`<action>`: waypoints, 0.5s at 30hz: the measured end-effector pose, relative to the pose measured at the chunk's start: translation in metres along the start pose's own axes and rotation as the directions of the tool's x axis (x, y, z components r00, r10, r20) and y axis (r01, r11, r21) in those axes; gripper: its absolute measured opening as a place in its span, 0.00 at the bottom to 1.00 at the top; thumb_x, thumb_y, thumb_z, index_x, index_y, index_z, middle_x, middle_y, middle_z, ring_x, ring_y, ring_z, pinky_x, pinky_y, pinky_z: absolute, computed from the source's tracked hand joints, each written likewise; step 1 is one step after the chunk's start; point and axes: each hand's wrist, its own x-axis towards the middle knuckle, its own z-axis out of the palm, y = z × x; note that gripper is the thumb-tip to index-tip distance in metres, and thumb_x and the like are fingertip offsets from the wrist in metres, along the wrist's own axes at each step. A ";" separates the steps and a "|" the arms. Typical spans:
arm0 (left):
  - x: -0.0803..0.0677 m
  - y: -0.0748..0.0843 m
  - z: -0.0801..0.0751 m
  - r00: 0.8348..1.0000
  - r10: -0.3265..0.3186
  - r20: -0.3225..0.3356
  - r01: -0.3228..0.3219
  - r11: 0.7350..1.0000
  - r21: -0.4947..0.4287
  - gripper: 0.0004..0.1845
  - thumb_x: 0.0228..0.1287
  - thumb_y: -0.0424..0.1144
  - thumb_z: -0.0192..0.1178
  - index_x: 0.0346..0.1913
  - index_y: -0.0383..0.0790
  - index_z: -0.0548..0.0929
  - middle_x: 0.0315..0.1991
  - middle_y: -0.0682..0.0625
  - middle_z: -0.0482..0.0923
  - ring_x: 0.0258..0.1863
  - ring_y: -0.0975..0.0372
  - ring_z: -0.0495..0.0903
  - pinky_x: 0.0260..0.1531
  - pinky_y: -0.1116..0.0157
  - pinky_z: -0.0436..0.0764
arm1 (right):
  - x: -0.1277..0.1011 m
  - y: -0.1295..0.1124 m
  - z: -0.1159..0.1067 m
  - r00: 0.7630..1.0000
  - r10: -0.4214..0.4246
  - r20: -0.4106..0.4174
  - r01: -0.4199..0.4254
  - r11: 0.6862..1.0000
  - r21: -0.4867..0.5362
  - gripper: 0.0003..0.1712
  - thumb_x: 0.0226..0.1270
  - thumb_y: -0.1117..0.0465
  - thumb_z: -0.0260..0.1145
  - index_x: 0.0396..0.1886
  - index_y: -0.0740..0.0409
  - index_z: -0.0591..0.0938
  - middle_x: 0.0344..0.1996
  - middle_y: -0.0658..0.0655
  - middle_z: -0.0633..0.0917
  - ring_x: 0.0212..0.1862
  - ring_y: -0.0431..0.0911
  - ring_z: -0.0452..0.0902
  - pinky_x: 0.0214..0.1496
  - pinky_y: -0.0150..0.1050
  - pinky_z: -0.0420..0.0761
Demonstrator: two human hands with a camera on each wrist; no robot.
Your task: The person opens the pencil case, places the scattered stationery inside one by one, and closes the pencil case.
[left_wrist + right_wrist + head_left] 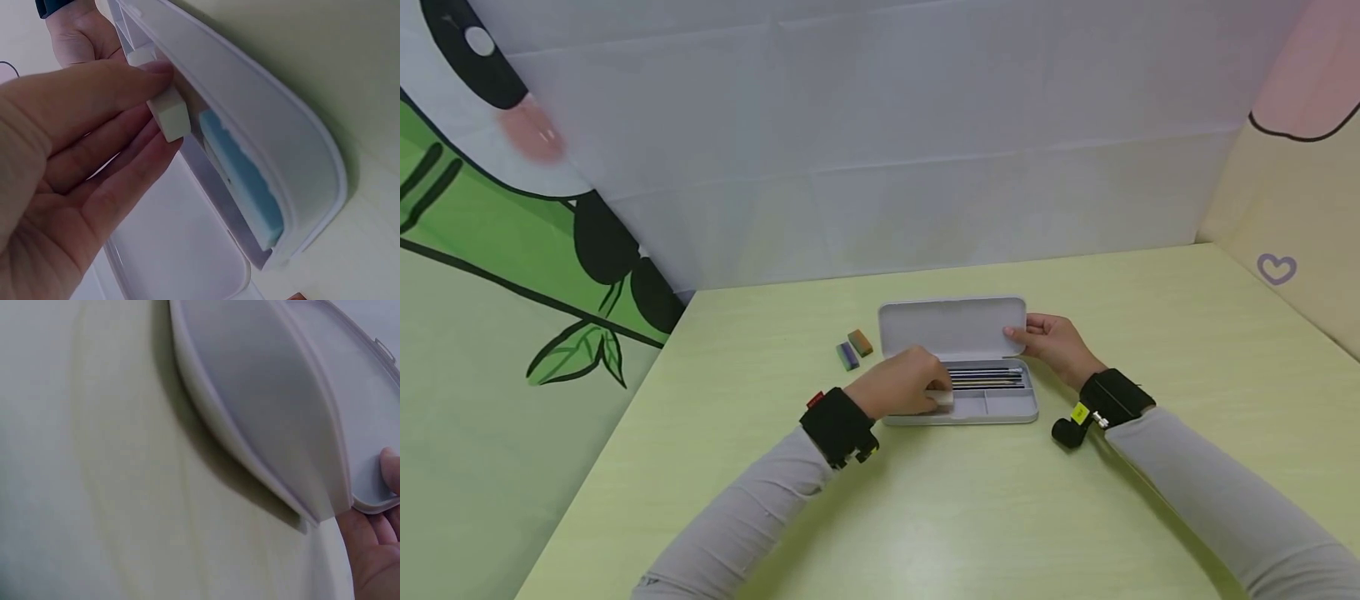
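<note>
While open on table: white plastic pencil case (992,410)
Left hand (898,383): fingers pinching small white block eraser (169,114) at case's left
Right hand (1056,343): thumb and fingers pinching raised lid (951,327) at far right

Pencil case (958,333) smooth glossy plastic; table (1000,517) matt, smooth.

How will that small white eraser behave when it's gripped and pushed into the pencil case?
The white eraser, pinched by the left hand, is a small block, so it is probably light. Its flat faces suggest it will sit still, not roll. It keeps its shape between the fingers, so it is likely firm. The right hand steadies the pencil case lid.
</note>
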 end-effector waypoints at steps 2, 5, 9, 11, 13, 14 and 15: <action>0.000 0.000 0.000 1.000 -0.004 0.000 0.004 1.000 0.002 0.06 0.58 0.29 0.64 0.36 0.40 0.89 0.30 0.52 0.86 0.25 0.69 0.73 0.30 0.75 0.73 | 0.000 0.000 0.000 1.000 0.001 -0.001 -0.001 1.000 0.001 0.33 0.68 0.57 0.63 0.66 0.73 0.68 0.42 0.41 0.85 0.39 0.26 0.80 0.45 0.23 0.81; 0.000 0.001 0.000 1.000 -0.009 0.002 0.009 1.000 0.008 0.06 0.58 0.30 0.64 0.36 0.41 0.89 0.30 0.52 0.86 0.26 0.69 0.74 0.30 0.75 0.74 | 0.001 0.000 0.001 1.000 0.001 -0.001 -0.001 1.000 0.007 0.33 0.68 0.57 0.63 0.66 0.73 0.68 0.40 0.40 0.85 0.38 0.26 0.80 0.45 0.23 0.81; 0.003 0.002 0.000 1.000 -0.027 0.010 0.026 1.000 0.017 0.06 0.57 0.31 0.66 0.37 0.41 0.89 0.32 0.52 0.87 0.27 0.69 0.75 0.32 0.75 0.75 | 0.001 0.000 0.000 1.000 0.001 -0.001 -0.001 1.000 0.005 0.33 0.68 0.57 0.63 0.66 0.73 0.68 0.40 0.40 0.85 0.38 0.26 0.80 0.45 0.23 0.81; 0.005 0.004 0.000 0.999 -0.032 0.011 0.032 0.999 0.028 0.06 0.57 0.31 0.66 0.37 0.41 0.89 0.32 0.52 0.87 0.28 0.69 0.76 0.33 0.75 0.76 | 0.002 0.001 0.001 1.000 0.002 -0.002 -0.002 1.000 0.002 0.33 0.68 0.57 0.63 0.66 0.72 0.68 0.41 0.41 0.85 0.38 0.26 0.80 0.45 0.24 0.81; 0.007 0.006 0.000 0.999 -0.037 0.013 0.036 0.999 0.027 0.06 0.56 0.31 0.67 0.37 0.40 0.89 0.33 0.51 0.87 0.28 0.68 0.76 0.33 0.74 0.77 | 0.002 0.001 0.001 1.000 0.004 -0.004 -0.004 1.000 0.002 0.33 0.68 0.57 0.63 0.66 0.72 0.68 0.41 0.41 0.85 0.38 0.26 0.80 0.45 0.24 0.81; 0.008 0.006 0.000 0.999 -0.037 0.013 0.036 0.999 0.030 0.07 0.56 0.30 0.67 0.38 0.40 0.89 0.33 0.51 0.87 0.29 0.68 0.77 0.34 0.74 0.77 | 0.002 0.001 0.001 1.000 0.006 -0.005 -0.006 1.000 0.003 0.33 0.68 0.57 0.63 0.66 0.72 0.68 0.40 0.40 0.85 0.38 0.26 0.80 0.45 0.24 0.81; 0.009 0.007 0.001 0.999 -0.036 0.013 0.036 0.999 0.030 0.07 0.56 0.30 0.67 0.38 0.39 0.89 0.33 0.51 0.87 0.29 0.68 0.76 0.34 0.74 0.77 | 0.002 0.001 0.001 1.000 0.007 -0.006 -0.007 1.000 0.004 0.33 0.68 0.57 0.63 0.66 0.72 0.68 0.39 0.39 0.85 0.38 0.26 0.80 0.45 0.24 0.81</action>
